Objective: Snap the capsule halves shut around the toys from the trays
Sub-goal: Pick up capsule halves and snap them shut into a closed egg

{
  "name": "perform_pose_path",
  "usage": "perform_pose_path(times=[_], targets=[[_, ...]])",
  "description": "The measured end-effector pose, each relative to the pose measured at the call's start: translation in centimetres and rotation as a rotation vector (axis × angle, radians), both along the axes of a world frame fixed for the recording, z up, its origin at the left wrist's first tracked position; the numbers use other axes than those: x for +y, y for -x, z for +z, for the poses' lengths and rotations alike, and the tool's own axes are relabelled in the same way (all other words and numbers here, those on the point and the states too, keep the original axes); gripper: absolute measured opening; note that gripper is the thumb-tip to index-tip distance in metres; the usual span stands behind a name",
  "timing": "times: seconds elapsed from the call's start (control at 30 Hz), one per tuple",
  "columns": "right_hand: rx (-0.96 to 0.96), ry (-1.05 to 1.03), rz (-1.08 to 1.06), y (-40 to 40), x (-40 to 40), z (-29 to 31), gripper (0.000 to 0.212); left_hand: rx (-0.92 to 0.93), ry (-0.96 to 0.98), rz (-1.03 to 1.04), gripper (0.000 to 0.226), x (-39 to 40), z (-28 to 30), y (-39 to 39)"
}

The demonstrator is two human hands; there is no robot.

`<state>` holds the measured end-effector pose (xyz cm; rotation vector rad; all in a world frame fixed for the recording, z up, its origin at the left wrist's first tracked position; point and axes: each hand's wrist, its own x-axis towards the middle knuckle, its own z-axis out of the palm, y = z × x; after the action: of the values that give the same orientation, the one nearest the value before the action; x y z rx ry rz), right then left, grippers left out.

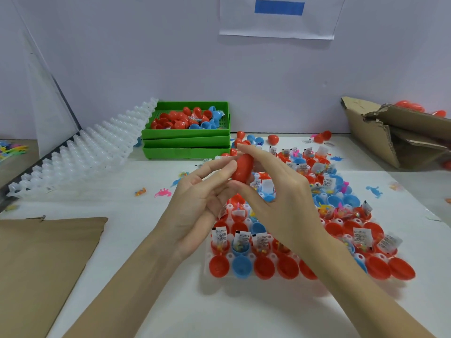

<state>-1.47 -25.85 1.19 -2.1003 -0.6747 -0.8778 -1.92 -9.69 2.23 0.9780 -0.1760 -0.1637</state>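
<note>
Both hands hold one red capsule [241, 168] above the white tray [207, 264]. My left hand [202, 198] grips its left side with curled fingers and thumb. My right hand [273, 189] pinches it from the right, index finger over the top and thumb under the bottom. The capsule's two halves look joined. The tray below holds several red and blue capsule halves [241, 265], many with small toys and folded paper slips [220, 235] inside.
Stacked green trays [186, 142] with loose red and blue halves stand at the back. A stack of empty white trays [80, 157] leans at the left. A torn cardboard box [390, 132] is at the right, brown cardboard [41, 259] at the front left. Small toys [162, 192] lie scattered.
</note>
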Motion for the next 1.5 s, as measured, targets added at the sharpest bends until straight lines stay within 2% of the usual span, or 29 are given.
perform_pose_path(times=[0.17,0.3,0.43,0.7,0.83,0.93,1.03,1.1,1.23,1.33,1.43,1.5], targets=[[0.024,0.042,-0.117,0.4,0.5,-0.4,0.064,-0.099,-0.214,0.137,0.03,-0.1,0.0,0.2],[-0.02,0.008,-0.146,0.6,0.8,-0.4,0.055,-0.185,-0.391,0.258,0.031,-0.5,-0.2,0.4],[-0.029,0.046,-0.153,0.6,0.5,-0.3,0.053,-0.269,-0.411,0.385,0.033,-0.8,-0.5,0.6],[-0.107,0.072,-0.14,0.4,0.1,-0.2,0.052,-0.337,-0.423,0.424,0.035,-1.5,-0.6,1.2],[-0.082,0.087,-0.122,0.5,-0.1,0.1,0.051,-0.317,-0.419,0.428,0.028,-1.3,-0.6,1.0],[-0.024,0.076,-0.136,0.6,0.3,0.0,0.052,-0.216,-0.343,0.367,0.022,-1.2,-0.6,0.7],[0.002,0.026,-0.13,0.8,0.9,-0.1,0.058,-0.057,-0.178,0.178,0.03,-0.9,-0.3,0.5],[-0.026,-0.013,-0.109,0.8,0.9,-0.1,0.055,-0.006,-0.119,0.069,0.034,-0.8,-0.2,0.5],[-0.061,-0.01,-0.075,0.6,0.5,0.1,0.048,-0.009,-0.086,0.065,0.04,-0.7,-0.3,0.5],[-0.076,0.016,-0.067,0.7,0.5,0.2,0.047,-0.082,-0.155,0.084,0.028,-0.6,-0.4,0.4],[-0.066,0.064,-0.06,0.6,0.2,0.3,0.049,-0.211,-0.386,0.167,0.034,-0.4,-0.2,0.4],[-0.069,0.087,-0.065,0.5,-0.2,0.4,0.05,-0.22,-0.431,0.152,0.035,-0.2,-0.2,0.2]])
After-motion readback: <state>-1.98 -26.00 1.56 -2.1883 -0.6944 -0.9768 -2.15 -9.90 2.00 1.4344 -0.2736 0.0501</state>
